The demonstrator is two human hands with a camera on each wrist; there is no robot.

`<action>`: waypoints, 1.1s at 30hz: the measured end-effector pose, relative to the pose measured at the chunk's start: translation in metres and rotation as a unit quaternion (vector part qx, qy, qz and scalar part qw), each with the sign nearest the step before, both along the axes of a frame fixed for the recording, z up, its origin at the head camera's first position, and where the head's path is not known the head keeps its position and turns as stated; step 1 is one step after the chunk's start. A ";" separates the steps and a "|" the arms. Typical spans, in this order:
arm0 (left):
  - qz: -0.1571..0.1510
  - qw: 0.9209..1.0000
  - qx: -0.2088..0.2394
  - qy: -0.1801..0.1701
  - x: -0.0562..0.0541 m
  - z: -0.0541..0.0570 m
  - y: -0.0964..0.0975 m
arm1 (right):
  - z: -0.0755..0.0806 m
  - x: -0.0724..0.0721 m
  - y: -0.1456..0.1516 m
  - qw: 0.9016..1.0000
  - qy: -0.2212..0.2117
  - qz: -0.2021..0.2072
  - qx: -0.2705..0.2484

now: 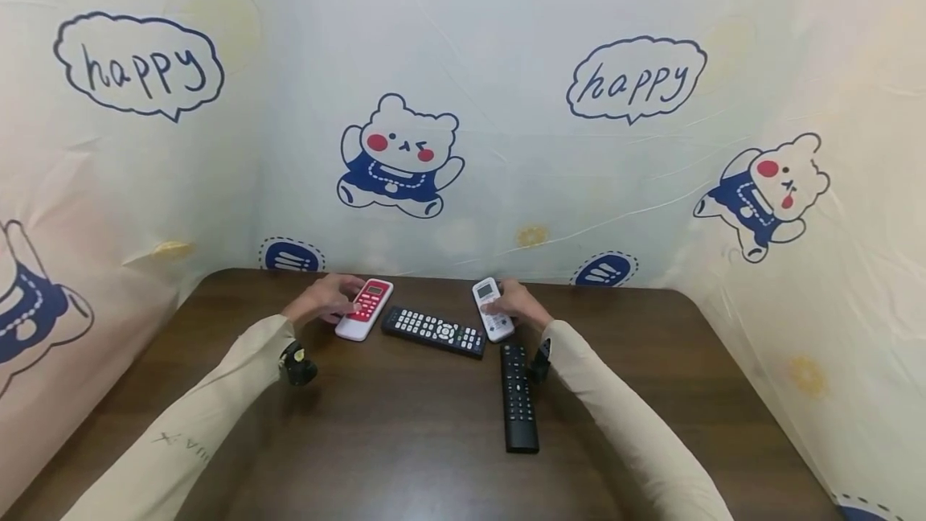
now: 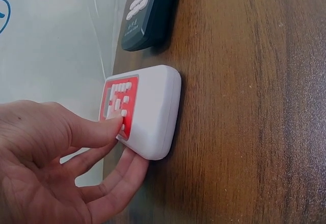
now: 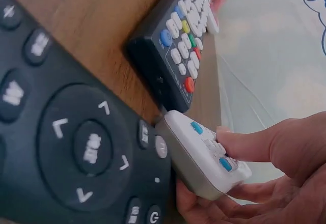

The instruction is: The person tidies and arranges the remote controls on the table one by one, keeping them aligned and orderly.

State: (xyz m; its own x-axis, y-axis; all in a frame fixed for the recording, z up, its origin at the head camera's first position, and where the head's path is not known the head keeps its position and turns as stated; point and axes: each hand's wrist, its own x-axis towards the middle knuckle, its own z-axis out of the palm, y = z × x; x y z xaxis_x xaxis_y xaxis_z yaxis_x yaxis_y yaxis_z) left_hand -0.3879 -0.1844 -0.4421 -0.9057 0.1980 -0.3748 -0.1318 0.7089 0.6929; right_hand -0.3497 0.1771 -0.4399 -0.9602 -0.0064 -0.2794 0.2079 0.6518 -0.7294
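Note:
My left hand (image 1: 327, 297) holds a red-and-white remote control (image 1: 369, 305) by its left side. In the left wrist view the thumb (image 2: 102, 131) presses on the red button panel, and fingertips reach under the white edge. On the other side, my right hand (image 1: 519, 301) pinches a small white remote control (image 1: 498, 328) with a screen. The right wrist view shows that thumb (image 3: 249, 145) on its buttons, with blue ones among them, and fingers curled beneath. Between the two lies a black remote with white buttons (image 1: 434, 330). A longer black remote (image 1: 519, 404) lies below the right wrist.
All the remotes are grouped toward the back of a brown wooden table (image 1: 376, 441). A pale curtain (image 1: 506, 175) printed with bears and "happy" bubbles hangs behind and along both sides. Dark wrist cameras (image 1: 297, 364) sit over both cream sleeves.

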 end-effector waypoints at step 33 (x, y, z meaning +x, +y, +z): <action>0.000 1.000 -0.008 0.017 0.001 -0.004 -0.001 | 0.007 -0.004 0.058 0.980 -0.061 -0.060 -0.179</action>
